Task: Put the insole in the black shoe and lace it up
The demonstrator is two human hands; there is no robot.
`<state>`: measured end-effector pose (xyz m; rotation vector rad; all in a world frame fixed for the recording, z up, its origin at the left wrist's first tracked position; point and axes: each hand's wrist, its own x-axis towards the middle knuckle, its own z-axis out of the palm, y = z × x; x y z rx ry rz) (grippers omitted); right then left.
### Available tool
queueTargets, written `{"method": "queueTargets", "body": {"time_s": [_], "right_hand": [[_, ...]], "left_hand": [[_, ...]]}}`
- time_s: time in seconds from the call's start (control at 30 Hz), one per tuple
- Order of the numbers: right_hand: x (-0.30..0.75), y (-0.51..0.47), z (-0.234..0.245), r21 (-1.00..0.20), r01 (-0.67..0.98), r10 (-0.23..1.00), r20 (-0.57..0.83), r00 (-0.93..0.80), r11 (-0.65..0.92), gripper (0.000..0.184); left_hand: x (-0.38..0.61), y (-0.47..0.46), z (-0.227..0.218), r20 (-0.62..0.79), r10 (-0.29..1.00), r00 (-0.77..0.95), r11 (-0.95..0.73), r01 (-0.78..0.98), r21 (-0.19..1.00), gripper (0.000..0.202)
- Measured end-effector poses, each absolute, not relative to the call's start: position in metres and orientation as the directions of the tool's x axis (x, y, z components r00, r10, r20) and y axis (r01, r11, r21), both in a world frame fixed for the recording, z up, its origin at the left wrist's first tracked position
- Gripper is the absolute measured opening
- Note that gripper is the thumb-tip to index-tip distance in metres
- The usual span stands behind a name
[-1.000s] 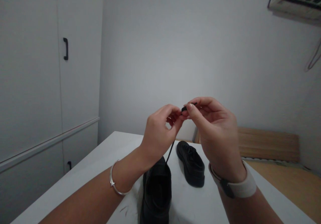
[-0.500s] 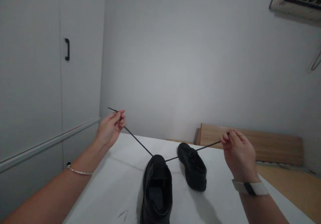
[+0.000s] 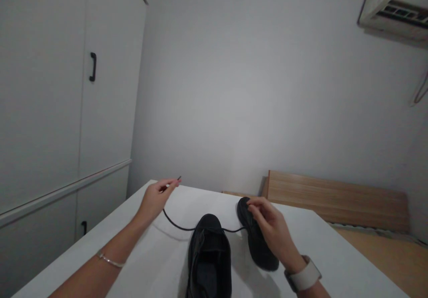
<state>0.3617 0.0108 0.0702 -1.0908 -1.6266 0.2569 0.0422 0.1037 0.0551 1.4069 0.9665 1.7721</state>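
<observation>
Black round-toed shoe [image 3: 210, 235], six o'clock in view, on white flat tabletop [image 3: 160, 262]. Left hand [image 3: 156, 198], eight o'clock near far edge [image 3: 203, 189], pinches thin black cord lace [image 3: 187, 230]. Right hand [image 3: 271, 224], five o'clock over second black low-cut shoe [image 3: 260, 250]; grip unclear. Open room: four, seven o'clock.

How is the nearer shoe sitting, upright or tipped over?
Upright: the nearer shoe stands on the table, its opening facing up, with the lace running out on both sides.
</observation>
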Motion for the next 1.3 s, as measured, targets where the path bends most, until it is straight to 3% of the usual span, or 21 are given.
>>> {"method": "queueTargets", "body": {"time_s": [0.1, 0.17, 0.27, 0.37, 0.47, 0.7, 1.0, 1.3], "right_hand": [[0.338, 0.017, 0.054, -0.638, 0.534, 0.800, 0.586, -0.129, 0.554, 0.020], [0.334, 0.019, 0.037, -0.669, 0.521, 0.830, 0.536, -0.155, 0.530, 0.024], [0.337, 0.020, 0.015, -0.752, 0.473, 0.885, 0.432, -0.172, 0.459, 0.024], [0.337, 0.019, 0.006, -0.784, 0.465, 0.911, 0.368, -0.186, 0.412, 0.022], [0.333, 0.018, 0.004, -0.740, 0.517, 0.902, 0.382, -0.201, 0.429, 0.021], [0.332, 0.017, 0.009, -0.670, 0.596, 0.894, 0.378, -0.240, 0.443, 0.019], [0.332, 0.018, 0.007, -0.668, 0.605, 0.899, 0.367, -0.239, 0.434, 0.019], [0.332, 0.017, 0.001, -0.639, 0.636, 0.896, 0.380, -0.228, 0.433, 0.020]], "left_hand": [[0.060, 0.089, 0.048, 0.577, 0.801, 0.157, -0.598, 0.180, 0.781, 0.023], [0.066, 0.078, 0.040, 0.518, 0.777, 0.359, -0.621, 0.296, 0.726, 0.027], [0.070, 0.063, 0.029, 0.446, 0.751, 0.487, -0.648, 0.416, 0.638, 0.020], [0.072, 0.055, 0.025, 0.463, 0.709, 0.531, -0.704, 0.496, 0.509, 0.015], [0.074, 0.052, 0.024, 0.472, 0.679, 0.562, -0.734, 0.521, 0.435, 0.012], [0.074, 0.053, 0.024, 0.449, 0.658, 0.604, -0.752, 0.550, 0.362, 0.012], [0.076, 0.053, 0.022, 0.461, 0.663, 0.589, -0.746, 0.572, 0.342, 0.011], [0.078, 0.052, 0.016, 0.482, 0.628, 0.611, -0.765, 0.598, 0.239, 0.011]]}}
